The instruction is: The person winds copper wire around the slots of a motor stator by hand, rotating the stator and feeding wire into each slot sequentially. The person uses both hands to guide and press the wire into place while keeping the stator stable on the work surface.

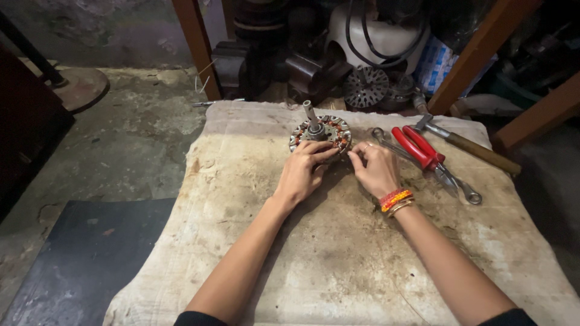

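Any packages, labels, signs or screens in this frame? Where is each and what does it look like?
One package: a blue and white printed bag or wrapper, crumpled, at the back right among the parts, behind the slanted wooden leg.
No signs or screens show, and no labels on the tools or the wound stator.

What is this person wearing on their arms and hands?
Both forearms are bare, with dark sleeve edges just showing near the elbows. The right hand has a ring on one finger, and its wrist carries red and orange bead bracelets plus a thin gold bangle. The left hand wears nothing.
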Motion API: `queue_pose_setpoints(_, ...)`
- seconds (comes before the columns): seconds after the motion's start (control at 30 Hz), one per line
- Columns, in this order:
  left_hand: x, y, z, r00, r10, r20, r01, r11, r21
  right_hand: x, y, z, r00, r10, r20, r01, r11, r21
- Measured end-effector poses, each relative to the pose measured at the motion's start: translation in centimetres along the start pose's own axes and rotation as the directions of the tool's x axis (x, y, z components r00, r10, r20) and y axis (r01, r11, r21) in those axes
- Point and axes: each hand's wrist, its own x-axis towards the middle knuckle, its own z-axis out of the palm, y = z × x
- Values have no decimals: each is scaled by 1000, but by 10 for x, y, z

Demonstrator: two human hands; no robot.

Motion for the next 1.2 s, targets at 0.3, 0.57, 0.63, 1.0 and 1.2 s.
queue_pose_setpoints(0.3, 0, 1, -1, 1000, 6, -2, -6, 1000, -6, 8, 20, 14, 916, 238, 322, -401, 523, 752)
queue_pose_setpoints(0.57, 0, -2, 1, 1000, 6, -9, -6, 1000, -31, -2, -12, 2, 1000, 24, 15, -28, 836, 548)
queue_pose_setpoints(0.63, -1, -3, 1, 1000, -2, -9, 2, 999, -35, -5, -24, 0, 998, -19, 57, 3, 962, 271)
queue_pose_setpoints(1.0, 2, 11, -10, 998, -13, 57, 15, 999, -33, -20, -33, 13, 798, -598, 80, 561, 688, -461)
queue_pose_setpoints(1.2, 1, 3, -3, 998, 67, 18, -68, 997, 35, -30, -39, 5, 804, -594, 39, 552, 719, -423)
